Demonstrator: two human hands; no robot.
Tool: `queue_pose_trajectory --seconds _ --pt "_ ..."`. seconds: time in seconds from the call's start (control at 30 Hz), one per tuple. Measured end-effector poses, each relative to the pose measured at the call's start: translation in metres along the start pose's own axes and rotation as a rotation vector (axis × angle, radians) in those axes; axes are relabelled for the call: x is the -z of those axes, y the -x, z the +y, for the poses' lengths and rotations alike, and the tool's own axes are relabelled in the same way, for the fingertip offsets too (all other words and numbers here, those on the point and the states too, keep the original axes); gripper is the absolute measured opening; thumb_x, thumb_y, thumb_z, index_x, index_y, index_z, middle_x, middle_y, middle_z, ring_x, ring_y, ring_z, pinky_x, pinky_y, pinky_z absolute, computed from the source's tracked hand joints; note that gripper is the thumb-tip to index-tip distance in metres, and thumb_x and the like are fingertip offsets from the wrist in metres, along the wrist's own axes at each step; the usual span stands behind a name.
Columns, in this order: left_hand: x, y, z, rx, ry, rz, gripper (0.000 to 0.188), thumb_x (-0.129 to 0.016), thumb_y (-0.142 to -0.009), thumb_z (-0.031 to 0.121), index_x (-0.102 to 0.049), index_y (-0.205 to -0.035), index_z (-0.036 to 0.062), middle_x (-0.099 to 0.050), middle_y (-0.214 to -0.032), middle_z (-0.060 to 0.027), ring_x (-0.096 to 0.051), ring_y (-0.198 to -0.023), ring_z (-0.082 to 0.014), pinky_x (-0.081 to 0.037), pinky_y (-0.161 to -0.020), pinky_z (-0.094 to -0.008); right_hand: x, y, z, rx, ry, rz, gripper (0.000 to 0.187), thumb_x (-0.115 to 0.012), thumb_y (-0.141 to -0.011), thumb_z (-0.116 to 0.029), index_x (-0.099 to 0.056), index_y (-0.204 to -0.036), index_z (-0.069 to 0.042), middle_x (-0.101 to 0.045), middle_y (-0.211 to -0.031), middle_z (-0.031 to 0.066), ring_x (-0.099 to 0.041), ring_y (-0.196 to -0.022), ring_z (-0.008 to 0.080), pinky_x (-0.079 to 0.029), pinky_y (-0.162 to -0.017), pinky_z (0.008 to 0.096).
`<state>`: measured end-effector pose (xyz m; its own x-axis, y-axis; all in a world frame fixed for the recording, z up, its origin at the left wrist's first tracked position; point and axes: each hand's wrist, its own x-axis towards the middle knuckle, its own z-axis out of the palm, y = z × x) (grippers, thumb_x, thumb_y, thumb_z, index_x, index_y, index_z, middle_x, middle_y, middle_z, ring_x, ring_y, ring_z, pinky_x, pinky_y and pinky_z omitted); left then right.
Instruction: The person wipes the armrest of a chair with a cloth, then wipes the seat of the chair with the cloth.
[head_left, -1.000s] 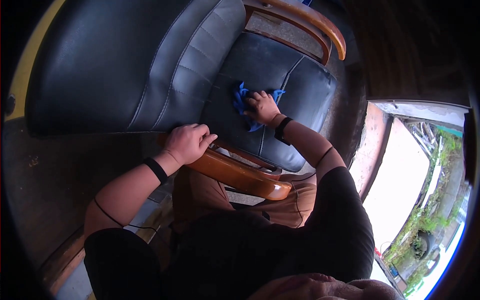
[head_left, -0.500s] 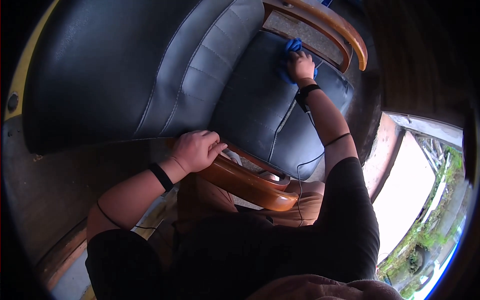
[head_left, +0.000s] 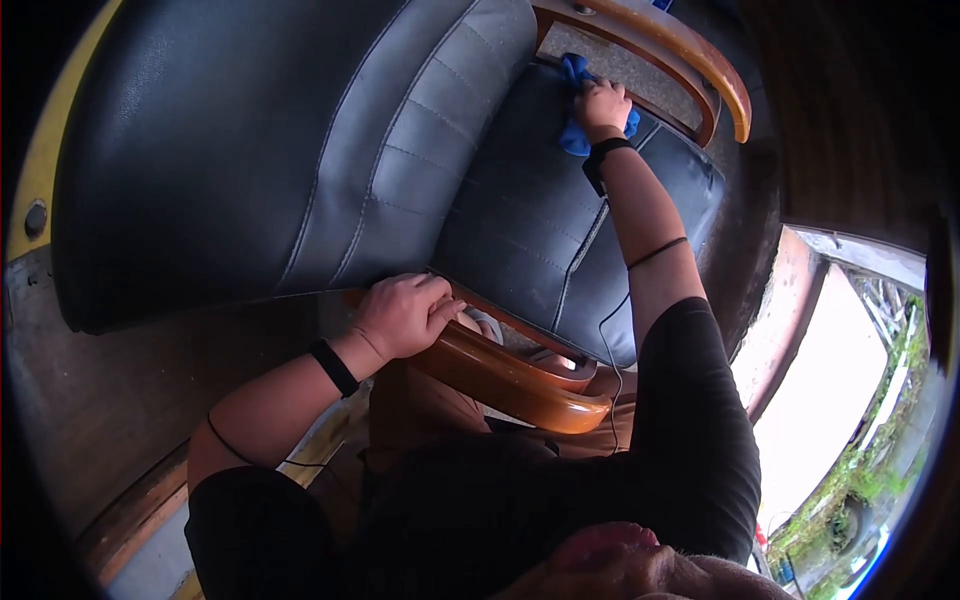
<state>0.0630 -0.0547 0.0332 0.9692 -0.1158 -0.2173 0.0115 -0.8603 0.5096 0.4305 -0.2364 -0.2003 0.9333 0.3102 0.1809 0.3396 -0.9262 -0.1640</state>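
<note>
A black padded chair has a stitched backrest [head_left: 230,150] on the left and a seat [head_left: 520,220] in the middle. My right hand [head_left: 604,106] presses a crumpled blue cloth [head_left: 578,138] onto the seat's far side, close to the far wooden armrest [head_left: 690,45]. Folds of the cloth stick out on both sides of the fingers. My left hand [head_left: 405,315] is wrapped round the back end of the near wooden armrest [head_left: 500,375], beside the lower corner of the backrest. Its fingertips are partly hidden behind the wood.
Thin black cables [head_left: 608,340] run from my wrists down toward my body. Dark wooden furniture [head_left: 840,120] stands at the right. Below it, a bright opening [head_left: 820,380] shows greenery outside. A yellow strip [head_left: 50,170] edges the far left.
My right hand and the blue cloth have shifted slightly toward the seat's far back corner. The left hand keeps its hold on the armrest. The whole view has shifted a little.
</note>
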Motion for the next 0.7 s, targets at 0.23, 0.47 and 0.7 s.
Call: queue_pose_trajectory --seconds 0.23,0.47,0.7 --pt "-0.001 0.006 -0.006 -0.026 -0.01 0.03 0.028 -0.067 -0.095 0.032 -0.061 -0.077 0.0105 -0.066 -0.077 -0.0083 -0.067 -0.074 -0.0319 -0.054 -0.065 -0.0443 -0.01 0.132 -0.133 0.635 -0.107 -0.31 0.023 -0.069 -0.083 -0.03 -0.076 -0.1 -0.016 -0.071 -0.103 0.0059 -0.066 -0.1 0.0316 -0.056 -0.078 0.0433" --pt "0.003 0.005 -0.005 -0.024 -0.001 -0.004 0.02 -0.068 -0.093 0.029 -0.065 -0.087 0.0098 -0.065 -0.077 -0.0087 -0.066 -0.074 -0.0324 -0.053 -0.067 -0.0436 -0.005 0.112 -0.094 0.834 -0.089 -0.168 0.028 -0.064 -0.086 -0.022 -0.074 -0.113 -0.026 -0.064 -0.128 -0.0003 -0.056 -0.114 0.0265 -0.05 -0.089 0.0424" --pt "0.003 0.005 0.003 -0.01 0.021 -0.026 0.019 -0.069 -0.093 0.027 -0.065 -0.088 0.0097 -0.064 -0.075 -0.008 -0.065 -0.073 -0.0313 -0.053 -0.065 -0.0422 -0.008 -0.031 -0.039 -0.081 -0.141 -0.065 0.031 -0.066 -0.088 -0.027 -0.074 -0.117 -0.017 -0.069 -0.123 0.0069 -0.059 -0.121 0.0344 -0.053 -0.095 0.0492"
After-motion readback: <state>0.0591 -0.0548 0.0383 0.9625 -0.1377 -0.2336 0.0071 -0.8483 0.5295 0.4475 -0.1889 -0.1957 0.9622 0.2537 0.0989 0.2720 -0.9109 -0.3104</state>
